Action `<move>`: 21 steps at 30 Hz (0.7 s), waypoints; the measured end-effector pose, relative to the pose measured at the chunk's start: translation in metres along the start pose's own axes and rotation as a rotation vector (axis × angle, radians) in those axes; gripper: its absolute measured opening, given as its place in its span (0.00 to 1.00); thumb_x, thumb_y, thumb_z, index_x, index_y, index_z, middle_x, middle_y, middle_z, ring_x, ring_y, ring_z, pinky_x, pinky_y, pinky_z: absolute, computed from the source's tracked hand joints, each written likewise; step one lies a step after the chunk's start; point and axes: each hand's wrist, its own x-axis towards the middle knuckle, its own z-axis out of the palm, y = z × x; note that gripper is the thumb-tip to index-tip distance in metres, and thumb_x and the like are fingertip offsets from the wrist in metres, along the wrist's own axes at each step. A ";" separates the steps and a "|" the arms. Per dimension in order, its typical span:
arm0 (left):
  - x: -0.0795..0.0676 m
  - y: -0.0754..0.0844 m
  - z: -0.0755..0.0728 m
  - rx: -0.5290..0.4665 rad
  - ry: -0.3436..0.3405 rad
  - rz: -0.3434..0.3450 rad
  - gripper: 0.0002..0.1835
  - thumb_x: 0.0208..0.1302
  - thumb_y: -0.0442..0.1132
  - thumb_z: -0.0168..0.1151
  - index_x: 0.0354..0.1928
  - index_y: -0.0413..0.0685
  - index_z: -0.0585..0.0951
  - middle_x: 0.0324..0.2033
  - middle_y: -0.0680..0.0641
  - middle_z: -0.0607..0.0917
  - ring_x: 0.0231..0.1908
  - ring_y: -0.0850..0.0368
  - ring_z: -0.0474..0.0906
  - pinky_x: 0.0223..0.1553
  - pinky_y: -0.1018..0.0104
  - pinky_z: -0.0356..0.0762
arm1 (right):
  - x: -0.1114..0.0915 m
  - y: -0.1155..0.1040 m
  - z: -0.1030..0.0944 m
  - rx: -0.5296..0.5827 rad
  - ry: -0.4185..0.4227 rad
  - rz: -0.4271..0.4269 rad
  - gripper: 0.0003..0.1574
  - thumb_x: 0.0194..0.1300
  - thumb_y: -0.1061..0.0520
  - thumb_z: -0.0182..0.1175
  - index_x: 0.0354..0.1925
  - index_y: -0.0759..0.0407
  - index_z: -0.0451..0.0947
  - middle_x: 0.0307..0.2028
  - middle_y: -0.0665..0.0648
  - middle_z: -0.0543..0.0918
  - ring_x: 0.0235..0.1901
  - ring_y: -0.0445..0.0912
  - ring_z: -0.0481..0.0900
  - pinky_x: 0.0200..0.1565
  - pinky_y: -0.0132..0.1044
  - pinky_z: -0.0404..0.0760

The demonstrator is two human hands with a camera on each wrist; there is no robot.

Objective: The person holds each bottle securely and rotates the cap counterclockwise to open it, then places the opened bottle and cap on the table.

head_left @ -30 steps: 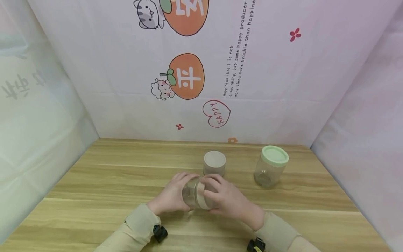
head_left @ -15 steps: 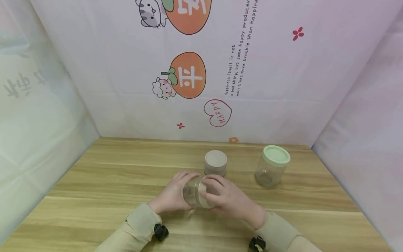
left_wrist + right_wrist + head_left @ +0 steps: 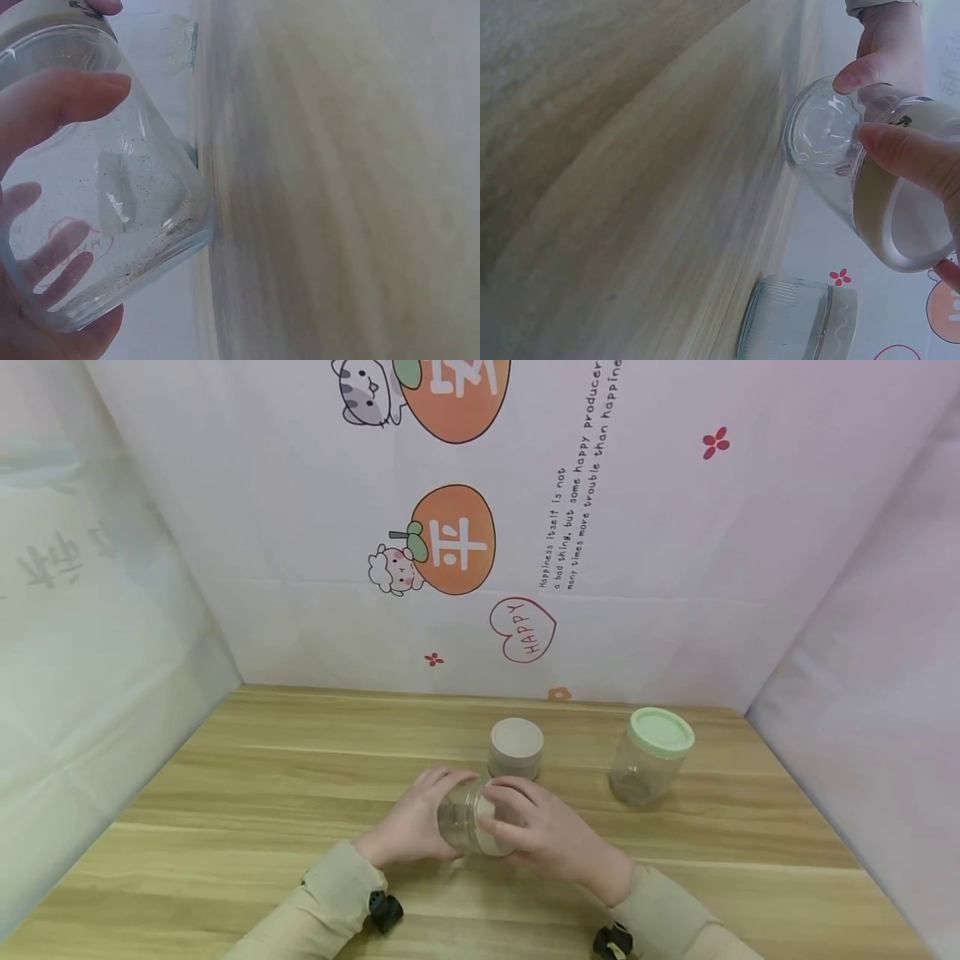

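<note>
- the left hand (image 3: pixel 411 822) is clamped round the held jar (image 3: pixel 455 818), tilted at lower centre of the frame.
- the right hand (image 3: pixel 558 837) grips its pale lid (image 3: pixel 875 202), which sits on the jar's mouth.
- the white-lidded jar (image 3: pixel 516 752), just beyond the hands, and the green-lidded jar (image 3: pixel 651 760), right of centre, both stand capped.
- so all three lids are on; fingers hide much of the held one, so whether any turning is left i can't tell.
</note>
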 end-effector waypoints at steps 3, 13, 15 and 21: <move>0.001 -0.001 0.001 -0.004 0.004 0.002 0.54 0.27 0.40 0.82 0.65 0.51 0.67 0.55 0.49 0.73 0.57 0.48 0.67 0.55 0.46 0.72 | -0.001 0.000 0.000 -0.006 0.004 0.001 0.46 0.24 0.47 0.80 0.48 0.52 0.76 0.51 0.61 0.74 0.51 0.55 0.75 0.50 0.43 0.79; 0.001 -0.004 0.001 -0.041 0.004 -0.033 0.54 0.27 0.40 0.82 0.65 0.55 0.67 0.56 0.50 0.73 0.58 0.48 0.66 0.56 0.45 0.71 | -0.006 0.000 0.000 0.015 0.012 0.033 0.46 0.23 0.47 0.80 0.47 0.52 0.76 0.51 0.61 0.74 0.50 0.55 0.75 0.49 0.43 0.80; 0.002 -0.003 0.001 -0.049 -0.002 -0.035 0.54 0.27 0.39 0.81 0.65 0.55 0.67 0.56 0.51 0.73 0.58 0.48 0.66 0.56 0.45 0.70 | -0.007 0.000 0.000 0.027 0.014 0.046 0.46 0.23 0.47 0.80 0.47 0.52 0.76 0.51 0.61 0.73 0.50 0.55 0.75 0.49 0.44 0.80; 0.002 -0.001 0.001 -0.069 0.003 -0.030 0.54 0.26 0.39 0.81 0.65 0.54 0.67 0.55 0.51 0.73 0.58 0.48 0.67 0.57 0.45 0.70 | -0.012 0.000 0.000 0.054 0.006 0.103 0.46 0.24 0.47 0.81 0.48 0.49 0.76 0.50 0.62 0.73 0.50 0.56 0.74 0.47 0.45 0.81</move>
